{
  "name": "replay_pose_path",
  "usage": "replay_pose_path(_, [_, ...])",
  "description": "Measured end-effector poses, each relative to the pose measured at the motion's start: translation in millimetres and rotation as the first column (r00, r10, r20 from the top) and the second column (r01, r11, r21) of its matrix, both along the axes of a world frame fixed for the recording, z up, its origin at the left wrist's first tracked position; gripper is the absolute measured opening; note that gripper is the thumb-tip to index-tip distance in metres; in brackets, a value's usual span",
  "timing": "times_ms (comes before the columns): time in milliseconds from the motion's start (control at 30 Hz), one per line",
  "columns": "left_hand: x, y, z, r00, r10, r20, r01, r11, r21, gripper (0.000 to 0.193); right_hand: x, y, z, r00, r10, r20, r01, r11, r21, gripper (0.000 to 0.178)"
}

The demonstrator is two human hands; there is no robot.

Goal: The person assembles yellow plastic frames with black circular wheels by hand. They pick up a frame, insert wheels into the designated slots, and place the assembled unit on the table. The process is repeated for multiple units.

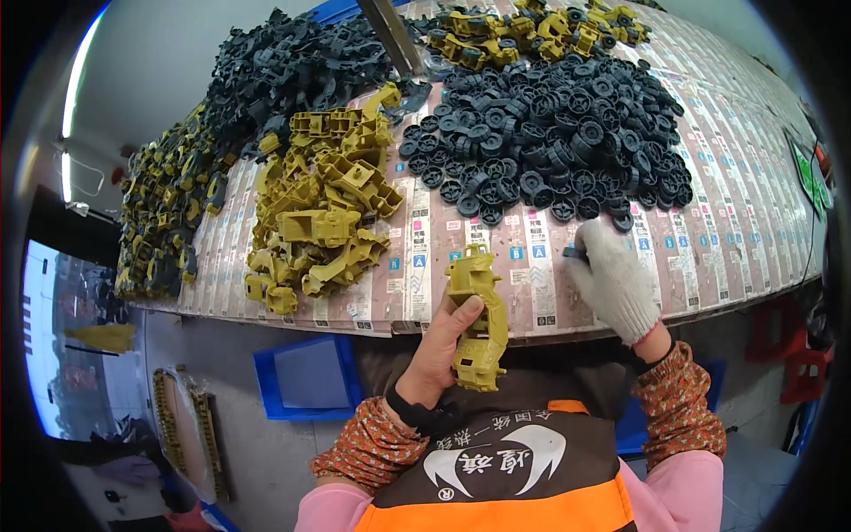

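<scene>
My left hand (436, 348), bare with a dark band at the wrist, grips a yellow plastic toy vehicle body (479, 341) near the table's front edge, thumb on its side. My right hand (613, 275), in a white knitted glove, is over the table to the right, fingers closed around a small dark wheel (574, 254), mostly hidden by the glove. Just beyond it spreads a large heap of black toy wheels (567, 133). To the left of the held body lies a pile of yellow toy vehicle bodies (324, 226).
Dark plastic parts (284, 66) are heaped at the far left, beside yellow-and-black pieces (164, 208). Yellow bodies with wheels (532, 35) lie at the back, near a metal post (390, 35). A blue bin (306, 412) stands on the floor below the table edge.
</scene>
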State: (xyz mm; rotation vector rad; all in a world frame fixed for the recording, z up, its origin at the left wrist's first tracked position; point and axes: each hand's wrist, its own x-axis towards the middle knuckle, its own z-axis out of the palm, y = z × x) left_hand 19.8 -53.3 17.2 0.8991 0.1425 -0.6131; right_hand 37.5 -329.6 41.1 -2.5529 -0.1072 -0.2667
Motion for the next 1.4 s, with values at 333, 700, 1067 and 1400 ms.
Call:
replay_pose_path(333, [-16, -21, -8, 0.979, -0.056, 0.195, 0.014, 0.978, 0.210, 0.065, -48, 63, -10, 0.987, 0.034, -0.155, 0.094, 0.664, 0.741, 0.034])
replay_pose_path(700, [-23, -27, -21, 0.897, -0.171, 0.408, -0.003, 0.920, 0.392, 0.071, -63, 68, -5, 0.998, -0.007, 0.059, -0.028, 0.820, 0.571, 0.038])
replay_pose_path(1067, [-11, -21, -19, 0.717, -0.522, 0.463, 0.040, 0.693, 0.720, 0.078, -56, 52, -10, 0.992, 0.114, -0.053, -0.076, 0.875, 0.478, 0.032])
replay_pose_path(1400, [-11, -24, -12, 0.734, -0.521, 0.436, 0.055, 0.686, 0.726, 0.076, -31, 41, 8, 0.937, 0.191, -0.294, -0.098, 0.948, 0.304, 0.027])
